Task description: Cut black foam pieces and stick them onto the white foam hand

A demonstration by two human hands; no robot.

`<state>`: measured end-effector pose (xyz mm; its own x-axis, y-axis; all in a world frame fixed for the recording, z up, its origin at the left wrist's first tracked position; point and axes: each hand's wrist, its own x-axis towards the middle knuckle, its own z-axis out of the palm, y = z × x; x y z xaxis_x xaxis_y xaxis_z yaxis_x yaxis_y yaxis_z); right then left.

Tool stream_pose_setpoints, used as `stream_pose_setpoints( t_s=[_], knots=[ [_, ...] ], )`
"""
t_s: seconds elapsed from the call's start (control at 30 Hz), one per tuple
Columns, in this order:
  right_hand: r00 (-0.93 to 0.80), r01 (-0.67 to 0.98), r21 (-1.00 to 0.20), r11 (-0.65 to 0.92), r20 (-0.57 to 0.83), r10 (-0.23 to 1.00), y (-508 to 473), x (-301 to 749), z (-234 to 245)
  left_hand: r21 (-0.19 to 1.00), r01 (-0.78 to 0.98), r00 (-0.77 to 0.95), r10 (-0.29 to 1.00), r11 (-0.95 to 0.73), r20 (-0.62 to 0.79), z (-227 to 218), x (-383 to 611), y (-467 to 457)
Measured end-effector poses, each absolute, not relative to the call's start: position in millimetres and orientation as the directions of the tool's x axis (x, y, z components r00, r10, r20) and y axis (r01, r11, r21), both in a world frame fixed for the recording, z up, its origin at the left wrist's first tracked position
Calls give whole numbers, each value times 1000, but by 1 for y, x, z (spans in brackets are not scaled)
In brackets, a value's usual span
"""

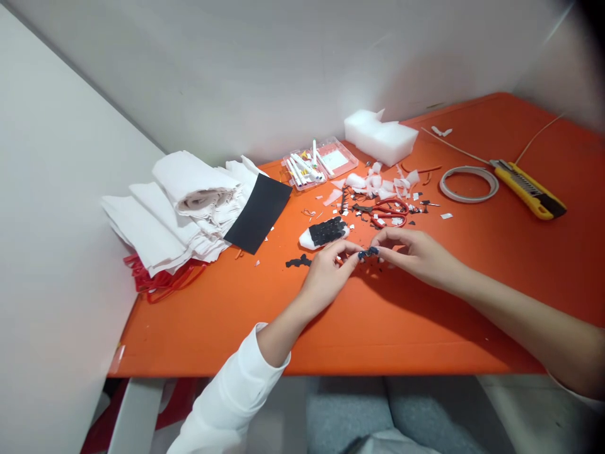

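My left hand (328,272) and my right hand (412,252) meet over the orange table (378,315), fingertips pinched together on a small dark scrap (368,253) between them. Just behind my left hand lies a white foam piece partly covered in black (324,233). A small black cut-out (298,261) lies on the table to the left of my left hand. Red-handled scissors (388,212) lie just beyond my right hand among white and black offcuts.
Folded white cloths (179,211) and a black sheet (259,212) sit at the left by the wall. Behind are a clear box of pens (319,164) and a white foam block (380,137). A wire coil (469,183) and a yellow utility knife (528,188) lie at the right.
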<state>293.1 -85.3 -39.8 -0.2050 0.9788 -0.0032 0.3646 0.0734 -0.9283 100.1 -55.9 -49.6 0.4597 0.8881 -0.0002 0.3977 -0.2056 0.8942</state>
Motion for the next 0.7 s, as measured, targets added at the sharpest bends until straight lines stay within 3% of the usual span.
stream_pose_setpoints(
  t_s=[0.33, 0.53, 0.7],
  knots=[
    [-233, 415, -907, 75, -27, 972, -83, 296, -42, 895, 394, 450, 893, -209, 10, -47, 100, -56],
    [-221, 317, -948, 10, -64, 973, -82, 295, -46, 938, 277, 500, 865, -207, 43, -46, 98, -55],
    [-208, 346, -938, 6, -71, 975, -83, 294, -45, 850, 422, 504, 861, -314, 68, -46, 98, -57]
  ],
)
